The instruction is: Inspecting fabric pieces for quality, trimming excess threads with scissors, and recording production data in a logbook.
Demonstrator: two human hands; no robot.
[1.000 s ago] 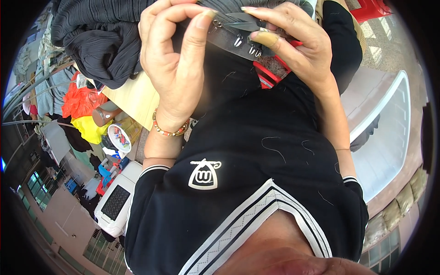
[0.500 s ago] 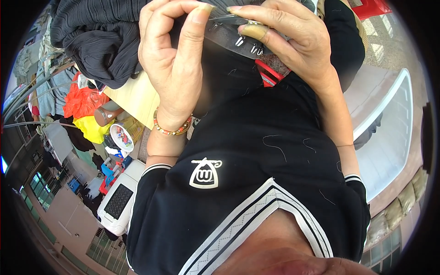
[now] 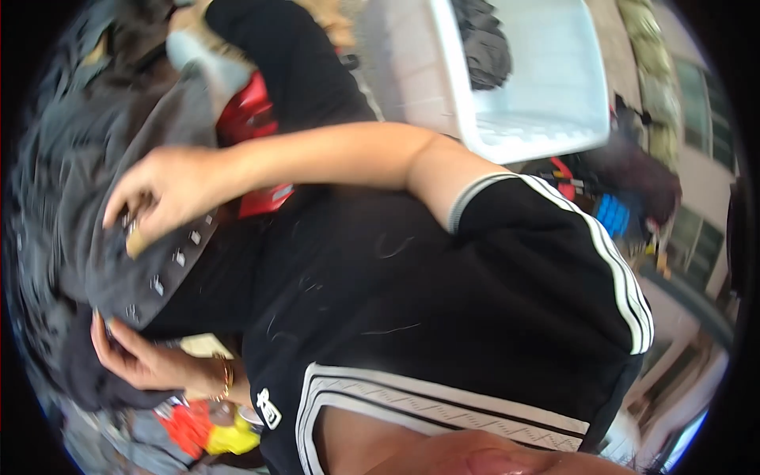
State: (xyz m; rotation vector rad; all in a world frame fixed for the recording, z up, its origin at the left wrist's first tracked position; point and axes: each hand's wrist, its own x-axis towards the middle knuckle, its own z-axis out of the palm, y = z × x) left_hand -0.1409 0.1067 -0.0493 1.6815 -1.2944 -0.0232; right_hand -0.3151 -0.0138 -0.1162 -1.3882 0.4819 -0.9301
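A dark grey cloth (image 3: 111, 273) lies across the left of the view, its near edge over the person's black trousers (image 3: 210, 273); the lap seems to serve as a support, keeping that edge within easy reach. A row of small pale pieces (image 3: 180, 257) runs along the edge, spaced apart, and the cloth is laid so that they face up and stay in sight.

The right hand (image 3: 166, 190) is over the cloth, beside the row, fingers bent and thumb toward the edge. Blur hides whether it pinches anything. The left hand (image 3: 142, 360) is at the lower corner, thumb and forefinger close together by the edge, perhaps to steady it; I cannot tell whether they grip it. A bracelet (image 3: 227, 376) circles that wrist.

Around the cloth, a red plastic thing (image 3: 244, 111) shows beyond the right forearm, and a red bag (image 3: 188, 427) and a yellow bag (image 3: 233, 434) sit below the left hand. Farther off, a white tub (image 3: 514, 150) stands on the person's right, its high walls keeping in some dark fabric (image 3: 484, 51).
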